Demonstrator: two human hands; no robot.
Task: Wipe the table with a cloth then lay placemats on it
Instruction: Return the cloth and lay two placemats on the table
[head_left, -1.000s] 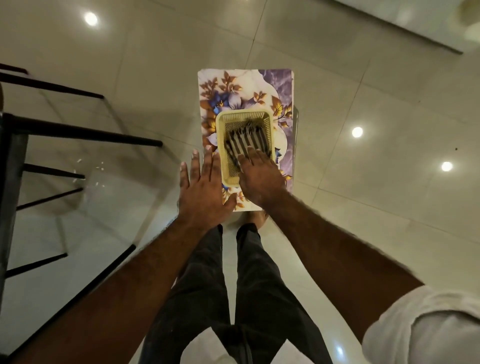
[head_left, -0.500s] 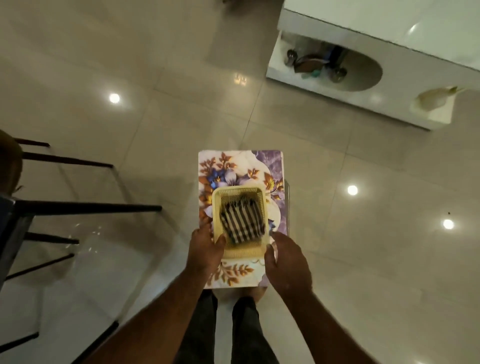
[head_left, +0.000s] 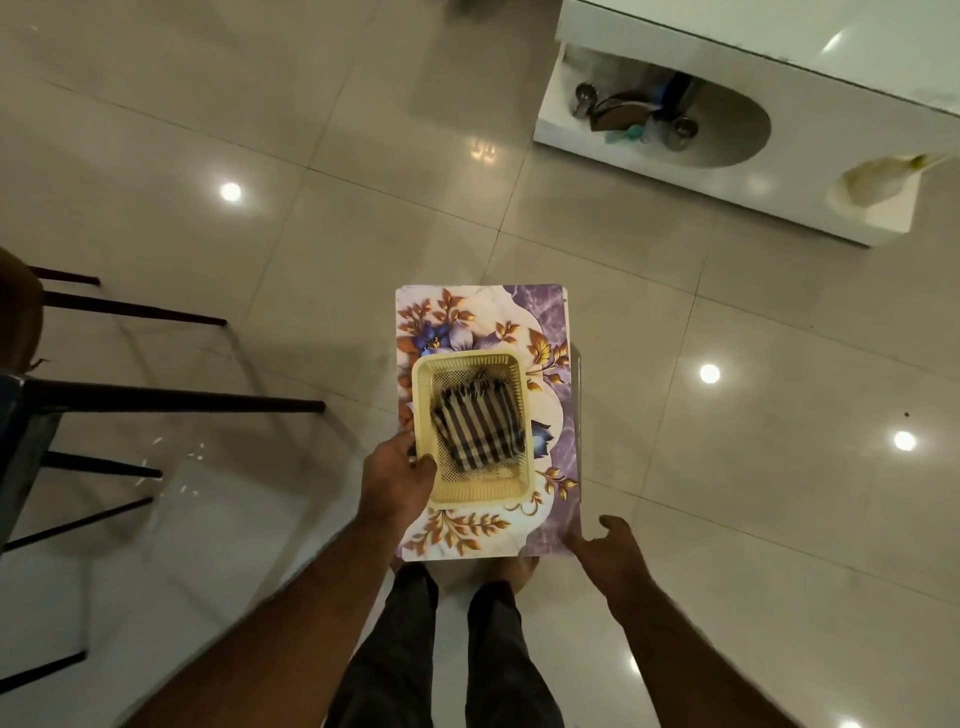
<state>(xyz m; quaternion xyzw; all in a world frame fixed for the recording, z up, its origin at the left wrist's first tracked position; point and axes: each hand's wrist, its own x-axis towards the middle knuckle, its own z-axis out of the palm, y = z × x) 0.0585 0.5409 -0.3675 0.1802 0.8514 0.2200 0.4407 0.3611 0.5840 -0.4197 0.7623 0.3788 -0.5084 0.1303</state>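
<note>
A floral placemat (head_left: 551, 332) with purple marbling and gold leaves lies flat in front of me, over a glass surface whose edge shows beside it. On it sits a yellow mesh basket (head_left: 470, 491) holding a folded black-and-white striped cloth (head_left: 478, 426). My left hand (head_left: 397, 480) grips the basket's left rim, thumb over the edge. My right hand (head_left: 605, 545) is at the placemat's near right corner with fingers loosely spread, holding nothing that I can see.
A glass tabletop (head_left: 171, 519) on a black metal frame (head_left: 171, 402) stretches to my left. A white counter with a sink (head_left: 727, 130) holding utensils stands far right. Glossy tiled floor (head_left: 260, 130) lies all around, and my legs (head_left: 441, 649) are below.
My right hand left the cloth in the basket and dropped to the placemat's near right corner. My left hand moved from flat beside the basket onto its left rim. The view tilted up.
</note>
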